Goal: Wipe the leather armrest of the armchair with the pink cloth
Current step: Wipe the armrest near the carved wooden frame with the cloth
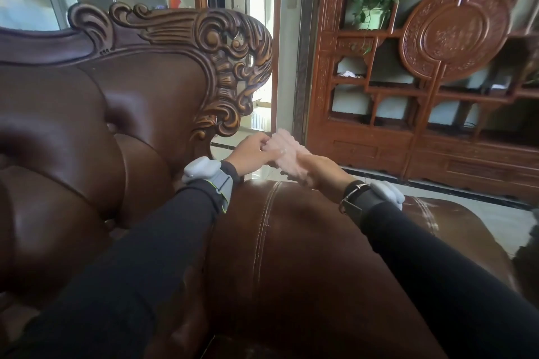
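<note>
The pink cloth (287, 151) is a fluffy wad held between both hands just above the far end of the brown leather armrest (306, 242). My left hand (252, 151) pinches its left edge with curled fingers. From the right, my right hand (322, 173) grips the cloth, its fingers wrapped under the wad. The armrest is wide and rounded, with pale stitched seams running along its top. Both forearms in black sleeves reach over it.
The armchair's tufted leather back (87, 140) with a carved wooden frame (230, 67) rises at left. A carved red-brown display cabinet (423, 81) stands at right across a pale tiled floor (466, 210). An open doorway (256, 38) lies behind the chair.
</note>
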`<state>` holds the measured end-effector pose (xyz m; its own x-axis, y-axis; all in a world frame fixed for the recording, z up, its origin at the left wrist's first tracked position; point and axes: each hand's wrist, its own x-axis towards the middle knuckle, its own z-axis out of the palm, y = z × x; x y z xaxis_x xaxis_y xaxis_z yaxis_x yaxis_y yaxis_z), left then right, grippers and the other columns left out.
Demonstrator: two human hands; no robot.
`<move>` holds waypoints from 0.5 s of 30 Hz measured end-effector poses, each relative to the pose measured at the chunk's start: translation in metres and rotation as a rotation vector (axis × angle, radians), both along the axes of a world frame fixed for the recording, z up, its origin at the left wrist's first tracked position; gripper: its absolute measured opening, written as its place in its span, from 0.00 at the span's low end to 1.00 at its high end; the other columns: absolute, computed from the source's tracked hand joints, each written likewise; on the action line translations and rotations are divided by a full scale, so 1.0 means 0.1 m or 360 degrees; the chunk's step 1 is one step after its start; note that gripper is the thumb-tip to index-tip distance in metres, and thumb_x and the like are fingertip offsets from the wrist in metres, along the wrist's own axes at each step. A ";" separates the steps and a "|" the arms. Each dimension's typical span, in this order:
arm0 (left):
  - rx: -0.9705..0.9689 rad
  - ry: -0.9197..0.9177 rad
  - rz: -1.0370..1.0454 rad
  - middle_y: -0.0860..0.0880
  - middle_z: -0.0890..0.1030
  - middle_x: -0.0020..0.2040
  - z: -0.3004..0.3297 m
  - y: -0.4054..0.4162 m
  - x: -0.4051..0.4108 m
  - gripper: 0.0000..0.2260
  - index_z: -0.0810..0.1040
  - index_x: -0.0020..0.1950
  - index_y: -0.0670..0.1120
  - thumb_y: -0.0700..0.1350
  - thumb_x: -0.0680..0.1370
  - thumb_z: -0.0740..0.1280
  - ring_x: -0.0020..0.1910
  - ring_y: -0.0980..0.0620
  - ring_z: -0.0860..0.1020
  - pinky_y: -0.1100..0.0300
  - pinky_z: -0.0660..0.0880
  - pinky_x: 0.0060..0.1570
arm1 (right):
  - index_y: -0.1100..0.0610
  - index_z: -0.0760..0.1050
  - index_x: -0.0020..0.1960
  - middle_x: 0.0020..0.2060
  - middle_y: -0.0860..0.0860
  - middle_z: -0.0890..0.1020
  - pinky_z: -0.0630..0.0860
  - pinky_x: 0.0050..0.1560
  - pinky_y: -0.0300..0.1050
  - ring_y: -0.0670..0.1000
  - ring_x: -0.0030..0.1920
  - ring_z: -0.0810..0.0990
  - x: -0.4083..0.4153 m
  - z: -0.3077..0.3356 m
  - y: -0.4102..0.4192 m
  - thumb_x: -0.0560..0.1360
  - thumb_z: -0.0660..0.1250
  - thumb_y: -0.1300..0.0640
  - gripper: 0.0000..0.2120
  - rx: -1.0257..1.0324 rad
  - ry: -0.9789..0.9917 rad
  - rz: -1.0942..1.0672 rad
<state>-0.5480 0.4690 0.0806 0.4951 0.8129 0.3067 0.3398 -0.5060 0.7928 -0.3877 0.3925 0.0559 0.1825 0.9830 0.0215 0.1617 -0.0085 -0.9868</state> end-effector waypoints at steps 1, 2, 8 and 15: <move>-0.0026 -0.0026 0.0022 0.50 0.75 0.40 -0.01 0.00 0.01 0.12 0.74 0.56 0.39 0.42 0.75 0.69 0.34 0.60 0.77 0.74 0.72 0.31 | 0.65 0.77 0.57 0.56 0.68 0.79 0.71 0.50 0.52 0.58 0.47 0.76 0.03 0.00 -0.01 0.73 0.65 0.48 0.22 -0.0020 -0.0028 -0.0007; -0.0050 -0.0046 0.0031 0.49 0.74 0.42 -0.01 0.00 0.03 0.14 0.73 0.58 0.39 0.41 0.75 0.70 0.37 0.57 0.76 0.73 0.74 0.31 | 0.63 0.77 0.56 0.53 0.65 0.81 0.72 0.49 0.51 0.57 0.47 0.77 0.03 0.02 -0.04 0.72 0.67 0.47 0.21 -0.0036 -0.0080 0.0008; 0.0004 -0.0031 -0.0051 0.43 0.75 0.49 0.06 0.01 0.22 0.13 0.74 0.60 0.36 0.37 0.76 0.65 0.40 0.56 0.76 0.73 0.75 0.30 | 0.59 0.75 0.54 0.48 0.52 0.81 0.77 0.46 0.43 0.50 0.48 0.79 0.10 0.09 0.08 0.71 0.66 0.37 0.26 0.0138 -0.0382 -0.0039; 0.0019 -0.0036 0.0075 0.52 0.76 0.44 0.00 0.14 0.37 0.11 0.75 0.57 0.40 0.44 0.79 0.62 0.39 0.55 0.78 0.60 0.77 0.44 | 0.62 0.69 0.58 0.48 0.54 0.77 0.73 0.40 0.40 0.49 0.41 0.75 0.15 0.07 0.29 0.78 0.61 0.48 0.18 0.0254 -0.0455 -0.0310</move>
